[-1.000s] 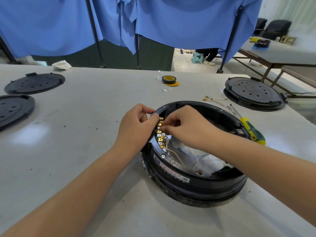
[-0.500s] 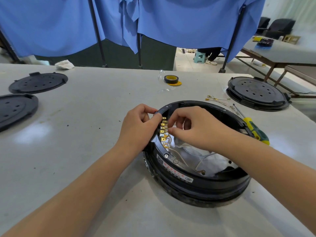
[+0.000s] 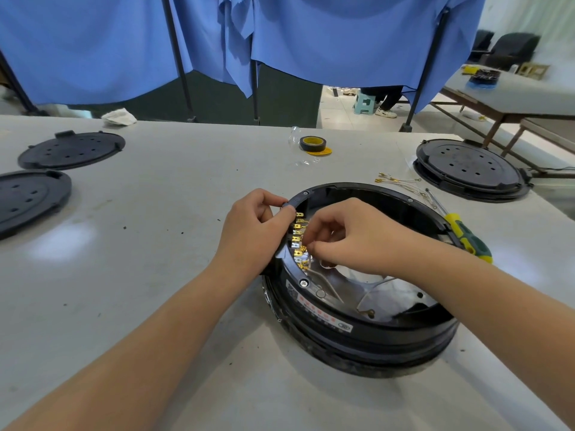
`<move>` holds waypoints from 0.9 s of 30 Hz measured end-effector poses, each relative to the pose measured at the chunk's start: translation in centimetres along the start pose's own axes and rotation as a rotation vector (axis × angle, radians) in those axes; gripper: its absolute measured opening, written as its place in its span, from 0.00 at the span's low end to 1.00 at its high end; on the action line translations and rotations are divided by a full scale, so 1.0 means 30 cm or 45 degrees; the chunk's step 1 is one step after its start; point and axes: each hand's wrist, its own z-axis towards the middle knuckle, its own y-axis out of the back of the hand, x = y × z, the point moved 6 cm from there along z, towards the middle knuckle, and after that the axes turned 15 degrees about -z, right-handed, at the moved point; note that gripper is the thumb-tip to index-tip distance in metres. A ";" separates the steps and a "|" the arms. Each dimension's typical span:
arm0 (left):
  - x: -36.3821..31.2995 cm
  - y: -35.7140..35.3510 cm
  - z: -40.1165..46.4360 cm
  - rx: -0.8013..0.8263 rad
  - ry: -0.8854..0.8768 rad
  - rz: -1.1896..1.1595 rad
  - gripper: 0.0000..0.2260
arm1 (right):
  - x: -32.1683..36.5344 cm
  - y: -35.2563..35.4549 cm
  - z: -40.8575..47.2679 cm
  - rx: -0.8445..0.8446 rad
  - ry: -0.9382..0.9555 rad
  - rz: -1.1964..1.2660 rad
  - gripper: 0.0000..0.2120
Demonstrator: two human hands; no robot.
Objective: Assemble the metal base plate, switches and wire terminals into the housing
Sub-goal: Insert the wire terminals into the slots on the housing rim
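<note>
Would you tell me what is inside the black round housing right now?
Inside the housing are a shiny metal plate, thin wires and a row of brass terminals along its wall. The right hand reaches in and covers the plate's middle.

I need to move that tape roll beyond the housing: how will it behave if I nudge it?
The tape roll lies flat, so it would likely slide, not roll. It looks small and hollow, probably light. Stood on edge, it could roll away.

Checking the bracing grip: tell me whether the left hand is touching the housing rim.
Touching. The head view shows the left hand gripping the black housing at its rim, thumb tip pressed on the top edge beside the brass terminals.
</note>
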 end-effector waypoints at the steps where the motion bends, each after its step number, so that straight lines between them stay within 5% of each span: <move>1: 0.001 0.000 0.000 0.000 0.001 -0.004 0.03 | -0.002 0.000 0.002 0.006 -0.012 0.026 0.07; 27: 0.000 -0.002 -0.003 0.003 0.025 -0.007 0.02 | -0.020 -0.012 0.010 0.122 -0.221 0.308 0.08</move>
